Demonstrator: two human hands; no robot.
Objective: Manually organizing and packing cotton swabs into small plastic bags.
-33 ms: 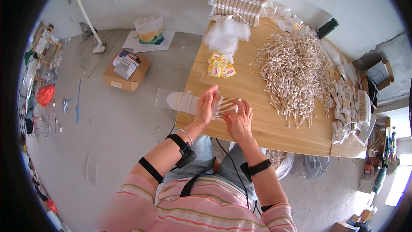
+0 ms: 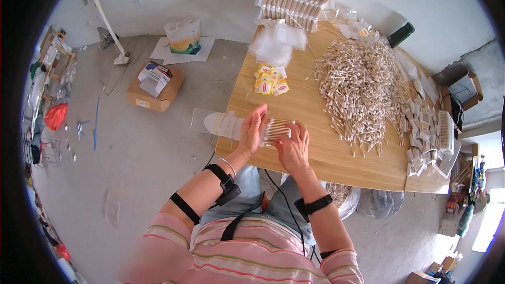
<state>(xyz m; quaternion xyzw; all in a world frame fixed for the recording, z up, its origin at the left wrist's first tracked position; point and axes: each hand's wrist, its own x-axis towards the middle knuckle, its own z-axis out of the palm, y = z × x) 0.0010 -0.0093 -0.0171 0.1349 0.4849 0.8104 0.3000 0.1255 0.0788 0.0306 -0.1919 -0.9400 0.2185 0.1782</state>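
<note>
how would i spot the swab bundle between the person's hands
Find the wooden table, then its near left corner, where the left hand and right hand come close together. The small cotton swab bundle sits between them. Unlike the jumbled cotton swab heap to the right, its sticks lie side by side.

Bare tabletop point(image 2: 323, 139), right fingers point(image 2: 301, 131) to swab heap point(image 2: 363, 89)

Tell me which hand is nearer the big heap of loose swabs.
Right. In the picture, the right hand is lower-left of the swab heap; the left hand is farther left.
</note>
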